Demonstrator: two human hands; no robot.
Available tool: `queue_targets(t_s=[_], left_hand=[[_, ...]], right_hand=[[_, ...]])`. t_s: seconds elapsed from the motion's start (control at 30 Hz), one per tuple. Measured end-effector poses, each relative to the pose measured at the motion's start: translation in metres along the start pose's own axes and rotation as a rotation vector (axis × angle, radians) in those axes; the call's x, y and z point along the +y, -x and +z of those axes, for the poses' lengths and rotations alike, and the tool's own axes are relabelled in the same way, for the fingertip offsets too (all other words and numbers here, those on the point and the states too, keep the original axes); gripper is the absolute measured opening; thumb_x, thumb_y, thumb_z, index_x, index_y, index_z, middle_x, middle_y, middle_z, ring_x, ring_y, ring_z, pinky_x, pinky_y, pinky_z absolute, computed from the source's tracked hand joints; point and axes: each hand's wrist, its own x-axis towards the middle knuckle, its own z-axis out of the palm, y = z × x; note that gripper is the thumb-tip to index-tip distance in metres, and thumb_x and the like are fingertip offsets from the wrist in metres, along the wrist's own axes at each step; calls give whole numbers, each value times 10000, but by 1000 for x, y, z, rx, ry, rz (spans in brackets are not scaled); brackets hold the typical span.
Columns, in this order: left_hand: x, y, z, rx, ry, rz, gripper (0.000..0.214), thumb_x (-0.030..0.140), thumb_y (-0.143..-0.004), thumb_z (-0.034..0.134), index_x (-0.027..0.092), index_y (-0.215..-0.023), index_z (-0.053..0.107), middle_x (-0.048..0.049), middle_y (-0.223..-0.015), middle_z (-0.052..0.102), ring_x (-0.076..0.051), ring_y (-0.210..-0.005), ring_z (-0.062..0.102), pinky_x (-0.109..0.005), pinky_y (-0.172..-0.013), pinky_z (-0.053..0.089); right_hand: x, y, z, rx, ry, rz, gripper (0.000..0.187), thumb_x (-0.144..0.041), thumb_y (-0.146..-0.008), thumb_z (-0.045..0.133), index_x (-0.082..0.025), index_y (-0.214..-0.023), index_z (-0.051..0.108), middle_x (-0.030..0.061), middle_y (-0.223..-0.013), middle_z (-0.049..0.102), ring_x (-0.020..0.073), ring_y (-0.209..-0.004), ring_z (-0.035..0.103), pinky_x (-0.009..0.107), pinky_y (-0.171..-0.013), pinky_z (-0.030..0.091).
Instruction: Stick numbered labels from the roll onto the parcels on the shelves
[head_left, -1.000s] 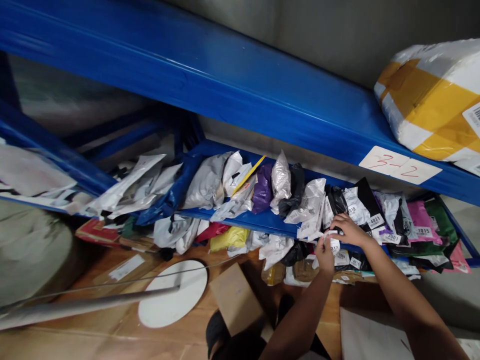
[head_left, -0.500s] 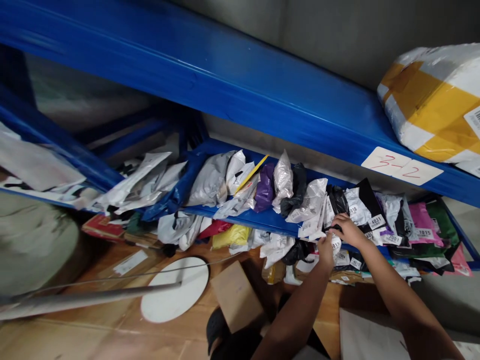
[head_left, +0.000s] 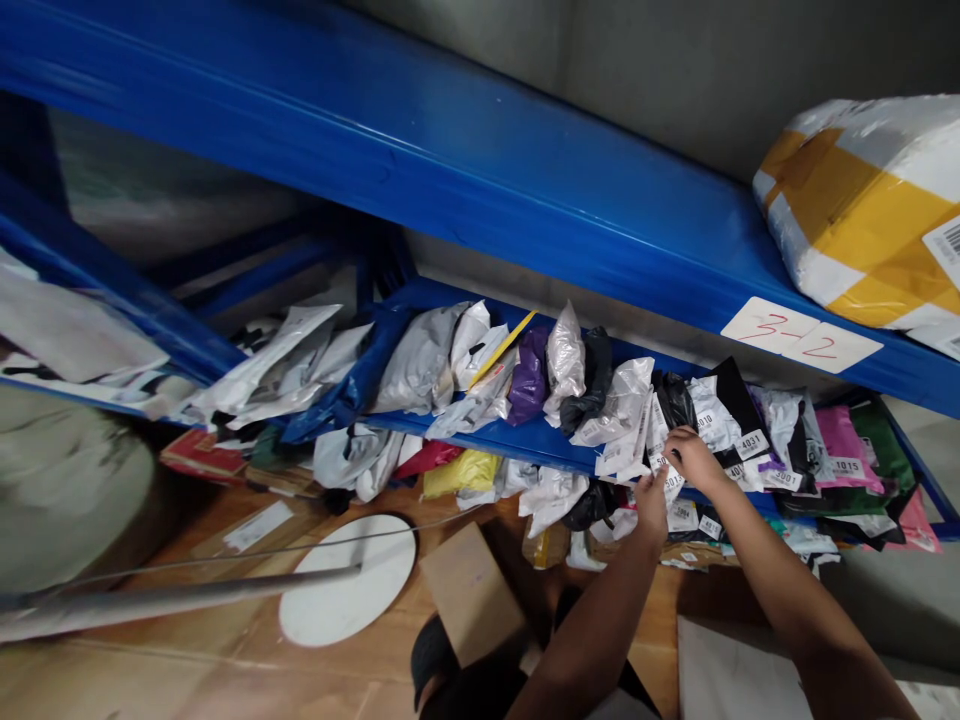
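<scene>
On the middle blue shelf [head_left: 480,428], several plastic mailing bags stand in a row. My left hand [head_left: 651,500] has thumb and fingers pinched at the lower edge of a white labelled parcel [head_left: 673,482] whose number reads like 5013. Just above and to the right, my right hand [head_left: 691,460] is closed, fingertips pressed together beside that label. A small dark bit shows at its fingers, too small to name. A black plastic parcel [head_left: 677,402] rises directly behind the right hand. To the right are a white parcel [head_left: 712,415] labelled 5010 and a black one [head_left: 733,395] labelled 4031.
A blue beam [head_left: 525,210] crosses above, with a paper sign [head_left: 801,334] reading 3-2. A big yellow-taped package [head_left: 862,220] rests on it. Below are more parcels, a cardboard box [head_left: 474,590], a white round disc [head_left: 349,585] on a pole and a white box [head_left: 735,670].
The label between my hands now lies turned so its number is more visible. My right fingers have shifted slightly, showing less of the dark bit. The parcels around stay put.
</scene>
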Motion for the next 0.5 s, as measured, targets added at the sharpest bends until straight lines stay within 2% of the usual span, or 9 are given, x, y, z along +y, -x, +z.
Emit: queue_targets(t_s=[0.1, 0.2, 0.3, 0.37, 0.5], left_hand=[[3, 2, 0, -15, -37, -2, 513, 525, -403, 909, 164, -526, 565, 2, -509, 586, -127, -488, 550, -266, -523, 438], [7, 3, 2, 11, -102, -8, 532, 531, -445, 905, 187, -450, 499, 23, -429, 505, -101, -430, 468, -252, -461, 381], [11, 10, 0, -3, -153, 0, 478, 544, -494, 884, 170, -518, 587, 0, -485, 570, -115, -467, 497, -253, -479, 403], [16, 20, -8, -31, -196, 13, 452, 539, -513, 872, 157, -566, 636, -3, -510, 590, -118, -485, 511, -251, -500, 413], [27, 44, -44, -68, -323, 42, 453, 504, -516, 869, 169, -436, 575, 28, -402, 486, -101, -435, 437, -239, -465, 337]], right_hand=[[2, 0, 2, 23, 10, -19, 232, -77, -835, 584, -204, -645, 627, 56, -782, 645, 224, -840, 589, 339, -792, 482], [3, -1, 1, 37, 26, -18, 249, -60, -824, 570, -204, -627, 621, 53, -767, 641, 214, -802, 581, 331, -777, 483], [2, -2, 1, 38, 40, -23, 267, -59, -826, 568, -205, -607, 610, 48, -747, 634, 209, -787, 577, 323, -761, 486], [3, -2, 1, 41, 51, -36, 265, -76, -842, 568, -204, -615, 615, 50, -757, 638, 208, -788, 580, 324, -759, 493], [1, 1, 4, 66, 107, -26, 239, -93, -865, 552, -194, -676, 657, 67, -785, 651, 221, -817, 597, 341, -776, 518]])
